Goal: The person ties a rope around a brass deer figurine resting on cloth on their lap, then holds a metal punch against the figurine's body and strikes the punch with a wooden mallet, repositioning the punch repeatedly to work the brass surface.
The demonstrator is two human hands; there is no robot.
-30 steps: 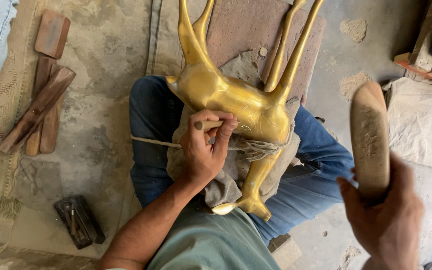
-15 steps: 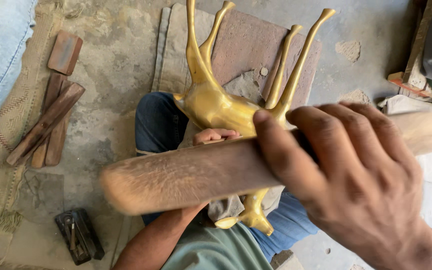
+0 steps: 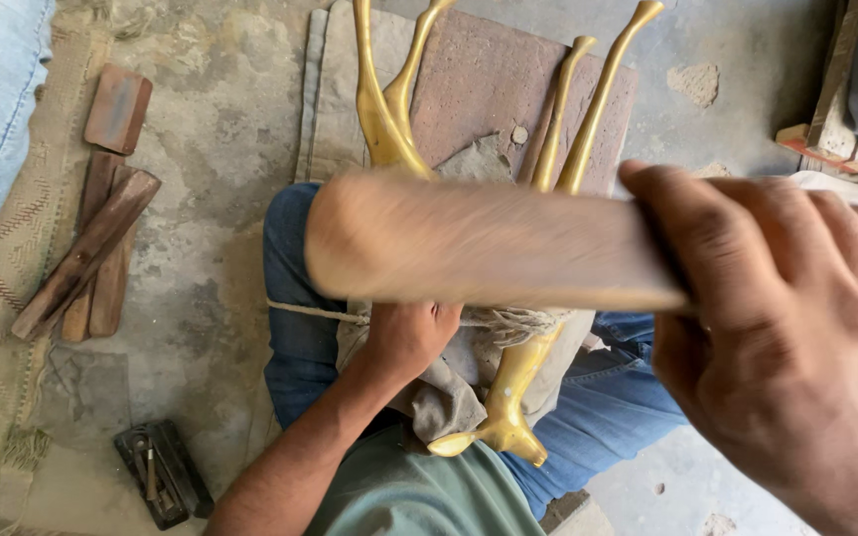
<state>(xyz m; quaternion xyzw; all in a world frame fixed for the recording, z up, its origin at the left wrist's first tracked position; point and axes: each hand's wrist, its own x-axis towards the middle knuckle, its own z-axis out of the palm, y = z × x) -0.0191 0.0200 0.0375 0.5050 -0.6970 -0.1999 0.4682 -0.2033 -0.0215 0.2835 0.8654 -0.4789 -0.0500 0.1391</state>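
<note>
Wooden mallet (image 3: 489, 238) above brass figure (image 3: 508, 397), concrete floor (image 3: 220, 139)

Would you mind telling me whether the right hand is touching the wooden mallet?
Touching. The head view shows the right hand wrapped around one end of the wooden mallet, fingers curled over its top with no gap.

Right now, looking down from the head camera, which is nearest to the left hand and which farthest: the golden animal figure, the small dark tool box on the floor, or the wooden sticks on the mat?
1. Golden animal figure: beside the left hand, on the lap.
2. Small dark tool box: floor, lower left.
3. Wooden sticks: far left, on the mat.
</note>
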